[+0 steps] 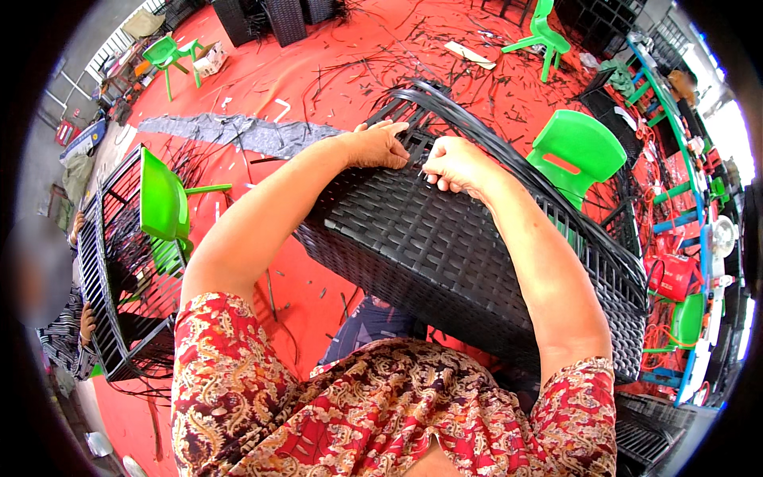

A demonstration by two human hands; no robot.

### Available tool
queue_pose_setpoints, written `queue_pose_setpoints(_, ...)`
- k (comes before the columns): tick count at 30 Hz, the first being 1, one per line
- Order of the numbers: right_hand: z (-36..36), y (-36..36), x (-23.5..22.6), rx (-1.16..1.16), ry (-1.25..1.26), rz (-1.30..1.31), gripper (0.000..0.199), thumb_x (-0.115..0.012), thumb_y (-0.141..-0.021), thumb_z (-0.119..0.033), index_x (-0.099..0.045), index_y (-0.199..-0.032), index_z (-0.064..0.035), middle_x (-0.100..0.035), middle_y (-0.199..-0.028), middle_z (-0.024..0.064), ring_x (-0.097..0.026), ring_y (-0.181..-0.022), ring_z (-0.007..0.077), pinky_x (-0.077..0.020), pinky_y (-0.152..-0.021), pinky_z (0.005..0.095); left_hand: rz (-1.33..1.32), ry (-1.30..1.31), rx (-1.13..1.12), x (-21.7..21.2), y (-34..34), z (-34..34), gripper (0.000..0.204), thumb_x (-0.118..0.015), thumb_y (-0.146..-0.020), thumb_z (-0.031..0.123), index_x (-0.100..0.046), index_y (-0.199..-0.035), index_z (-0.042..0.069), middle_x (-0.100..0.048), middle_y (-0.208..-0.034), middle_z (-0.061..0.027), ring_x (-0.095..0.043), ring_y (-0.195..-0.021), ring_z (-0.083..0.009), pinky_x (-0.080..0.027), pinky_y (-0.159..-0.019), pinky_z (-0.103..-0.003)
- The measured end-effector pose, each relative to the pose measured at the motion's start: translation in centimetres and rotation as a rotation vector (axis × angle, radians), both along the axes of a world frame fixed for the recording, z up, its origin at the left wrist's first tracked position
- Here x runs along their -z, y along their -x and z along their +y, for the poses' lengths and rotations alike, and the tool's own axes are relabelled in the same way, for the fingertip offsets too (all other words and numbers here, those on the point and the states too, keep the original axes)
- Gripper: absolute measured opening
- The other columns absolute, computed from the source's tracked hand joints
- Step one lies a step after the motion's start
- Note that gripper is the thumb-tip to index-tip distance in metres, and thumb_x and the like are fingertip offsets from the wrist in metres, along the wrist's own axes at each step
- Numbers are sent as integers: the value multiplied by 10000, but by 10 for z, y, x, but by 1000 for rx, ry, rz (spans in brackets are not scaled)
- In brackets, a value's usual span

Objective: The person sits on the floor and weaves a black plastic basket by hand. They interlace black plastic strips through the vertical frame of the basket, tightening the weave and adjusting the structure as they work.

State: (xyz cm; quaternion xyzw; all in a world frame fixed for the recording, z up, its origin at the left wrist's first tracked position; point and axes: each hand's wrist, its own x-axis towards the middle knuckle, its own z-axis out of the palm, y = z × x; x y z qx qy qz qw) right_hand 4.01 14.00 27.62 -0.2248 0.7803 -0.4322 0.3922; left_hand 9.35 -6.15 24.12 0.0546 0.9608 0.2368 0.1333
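In front of me lies a black wicker furniture piece, with a tight weave on its top and near side. My left hand rests on the far left part of the weave, its fingers stretched out. Close beside it, my right hand is closed, thumb and fingers pinched at the surface. What sits between those fingertips is too small to make out. Long loose black plastic strips run along the far edge of the piece, beyond both hands.
Beyond the piece stands a green chair; another green chair is at the left. A person's hand touches a black frame there. Strip scraps litter the red floor. A cluttered blue-green rack stands at right.
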Motion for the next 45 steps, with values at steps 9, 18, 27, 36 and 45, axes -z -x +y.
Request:
queue_pose_setpoints(9, -1, 0, 12, -36, 89, 43, 134, -648, -820, -125, -608, -907, -32, -606, -697, 32, -561, -533, 91, -393, -418, 223, 27, -436, 0, 1, -3, -6, 154, -679, -771, 209, -697, -805, 59, -477, -1303, -147, -431, -1208, -236, -325, -995, -356)
queue_pose_setpoints(18, -30, -8, -1, -111, 172, 242, 216, -601, -840, -196, -654, -936, -10, -628, -722, 47, -592, -544, 121, -462, -501, 275, 143, -536, -94, -20, -34, -16, 129, -626, -751, 116, -625, -742, -12, -550, -1182, -117, -502, -1042, -190, -375, -909, -302)
queue_pose_setpoints(27, -47, -5, 26, 75, 168, 93, 138, -623, -831, -78, -516, -909, -40, -569, -704, 30, -509, -505, 73, -377, -406, 224, 287, -47, -14, 7, -16, -50, 215, -656, -782, 238, -713, -932, 94, -487, -1298, -152, -482, -1171, -275, -350, -999, -347)
queue_pose_setpoints(36, -54, -14, 18, 40, 52, 201, 181, -672, -716, -47, -525, -820, -22, -612, -660, 79, -589, -512, 141, -462, -464, 285, -144, -264, -49, -2, -15, -55, 287, -642, -847, 240, -673, -1084, 81, -410, -1416, -100, -432, -1234, -190, -263, -1074, -295)
queue_pose_setpoints(45, -50, -16, 34, -115, 166, 451, 129, -660, -671, -133, -663, -730, -18, -633, -642, 113, -621, -545, 181, -512, -537, 338, 120, -226, 179, 18, -11, -62, 335, -629, -817, 85, -553, -1139, 33, -505, -845, 9, -485, -760, -105, -372, -844, -280)
